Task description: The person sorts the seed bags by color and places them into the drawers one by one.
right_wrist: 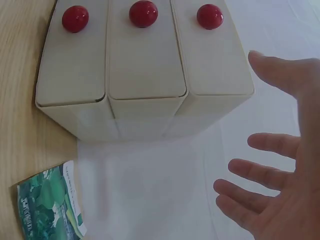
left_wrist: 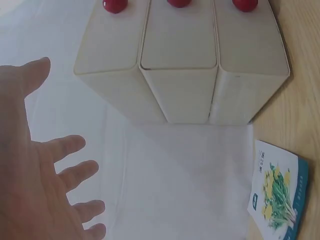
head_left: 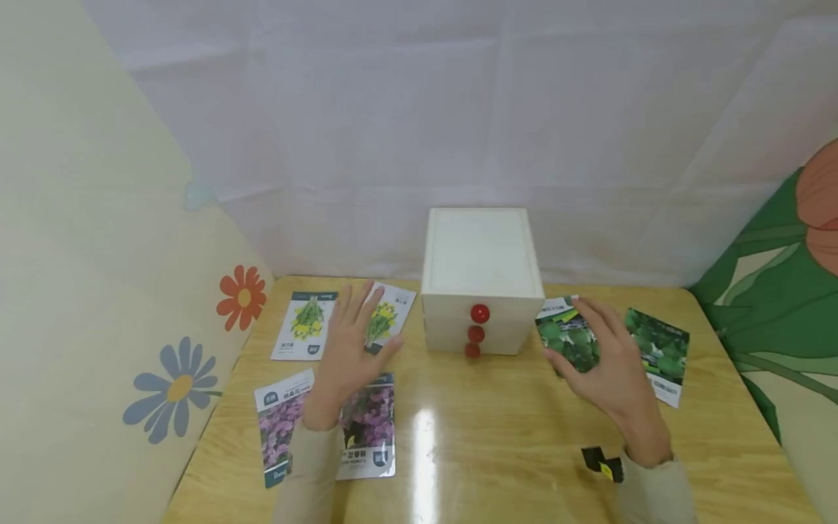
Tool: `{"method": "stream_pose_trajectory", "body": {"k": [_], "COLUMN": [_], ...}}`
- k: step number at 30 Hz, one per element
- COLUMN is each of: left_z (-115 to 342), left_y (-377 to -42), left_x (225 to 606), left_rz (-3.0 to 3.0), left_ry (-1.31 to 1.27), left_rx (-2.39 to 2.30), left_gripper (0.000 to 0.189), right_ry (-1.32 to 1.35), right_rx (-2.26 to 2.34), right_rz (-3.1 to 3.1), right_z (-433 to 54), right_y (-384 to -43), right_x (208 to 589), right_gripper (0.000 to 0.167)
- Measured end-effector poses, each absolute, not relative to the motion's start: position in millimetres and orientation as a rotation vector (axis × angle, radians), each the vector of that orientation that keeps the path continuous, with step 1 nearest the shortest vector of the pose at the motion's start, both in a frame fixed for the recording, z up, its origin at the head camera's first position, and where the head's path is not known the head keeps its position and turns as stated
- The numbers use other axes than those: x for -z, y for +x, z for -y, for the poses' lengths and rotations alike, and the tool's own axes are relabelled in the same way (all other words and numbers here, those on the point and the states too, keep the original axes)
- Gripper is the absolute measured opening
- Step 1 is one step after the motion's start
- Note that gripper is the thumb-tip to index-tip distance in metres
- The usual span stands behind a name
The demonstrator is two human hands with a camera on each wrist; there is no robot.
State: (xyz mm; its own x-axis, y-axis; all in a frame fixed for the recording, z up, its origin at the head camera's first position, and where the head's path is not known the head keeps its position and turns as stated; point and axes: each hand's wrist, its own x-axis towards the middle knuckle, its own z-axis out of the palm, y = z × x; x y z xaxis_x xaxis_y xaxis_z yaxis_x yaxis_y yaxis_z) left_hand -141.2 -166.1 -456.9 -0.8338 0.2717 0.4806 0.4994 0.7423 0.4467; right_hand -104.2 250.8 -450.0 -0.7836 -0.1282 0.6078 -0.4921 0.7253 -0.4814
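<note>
A white three-drawer box [head_left: 481, 255] with red knobs [head_left: 480, 314] stands at the table's back, its drawers closed. My left hand [head_left: 353, 356] is held left of the box with fingers spread, above flat seed packets: two with yellow flowers [head_left: 302, 331] and two with purple flowers [head_left: 373, 422]. On the other side, my right hand [head_left: 612, 371] hovers with fingers apart near two green-leaf packets [head_left: 566, 338], partly covering them. Both wrist views show empty palms: the left hand [left_wrist: 40, 165] and the right hand [right_wrist: 280, 165] are apart from the box.
The wooden table [head_left: 484, 437] backs onto a white cloth [head_left: 366, 131]. Flower-patterned panels [head_left: 78, 255] border it on the left and right. A small black-and-yellow item [head_left: 601, 463] shows beside the right wrist.
</note>
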Motion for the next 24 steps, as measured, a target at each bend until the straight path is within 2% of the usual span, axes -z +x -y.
{"method": "stream_pose_trajectory", "body": {"k": [7,20,24], "left_z": [159,151,149], "left_y": [-151,-168,-175], "left_x": [451,442,443], "left_rz": [2.542,2.473,2.454], "left_ry": [-0.679,-0.826,-0.850], "left_rx": [0.804,0.999,1.115], "left_gripper": [0.083,0.082,0.073], "right_ry": [0.528,0.602,0.634], "right_rx": [-0.862,-0.904,-0.903], "right_rz": [2.245,1.984,1.949], "right_z": [-238,-207,-197], "right_y": [-113,-122,-123], "right_x": [443,442,444], "right_gripper": [0.091,0.068,0.064]}}
